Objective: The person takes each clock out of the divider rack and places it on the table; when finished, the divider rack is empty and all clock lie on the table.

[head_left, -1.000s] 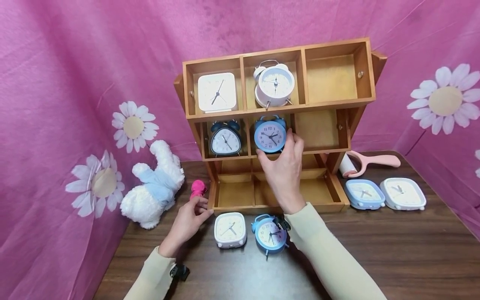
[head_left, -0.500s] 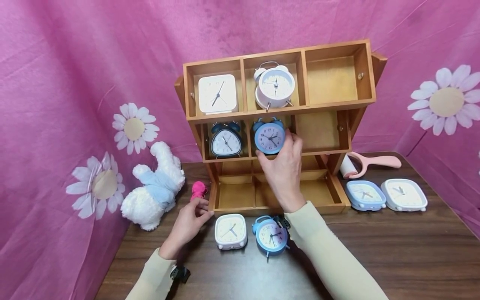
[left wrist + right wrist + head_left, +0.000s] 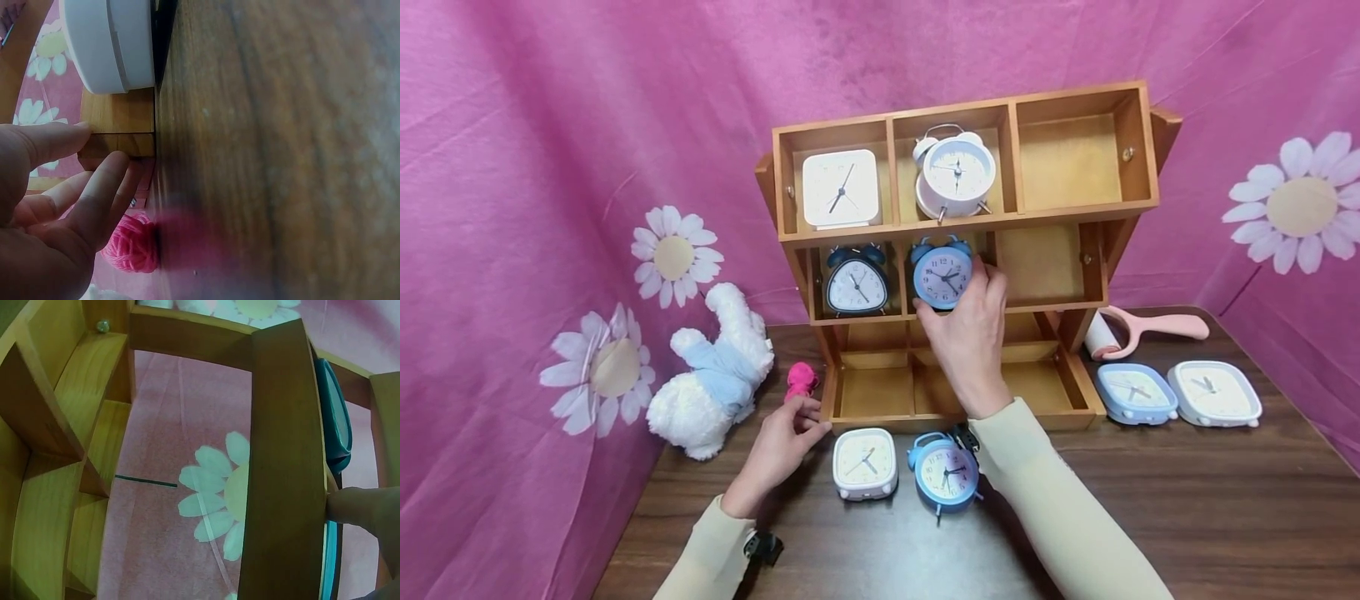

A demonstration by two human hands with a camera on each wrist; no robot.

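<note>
My right hand (image 3: 967, 350) grips a round blue twin-bell alarm clock (image 3: 942, 278) in the middle compartment of the shelf's second tier. The thumb is at its lower left and the fingers are along its right side. In the right wrist view, a thumb (image 3: 356, 507) reaches the tier's front board, with a strip of the blue clock beside it. My left hand (image 3: 781, 446) pinches the bottom front left corner of the wooden shelf (image 3: 850, 423), thumb in front and fingers at the side. Left of the held clock stands a dark triangular alarm clock (image 3: 857, 286).
Above are a square white clock (image 3: 840, 190) and a white twin-bell clock (image 3: 957, 177). In front lie a white clock (image 3: 865, 464) and another blue twin-bell clock (image 3: 947, 473). Right: blue clock (image 3: 1137, 393), white clock (image 3: 1214, 393), lint roller (image 3: 1150, 325). Left: plush toy (image 3: 718, 375), pink yarn (image 3: 801, 379).
The head view has shifted slightly, so the whole scene sits a little further right. Both hands keep their holds, and the gripped clock stays in its compartment.
</note>
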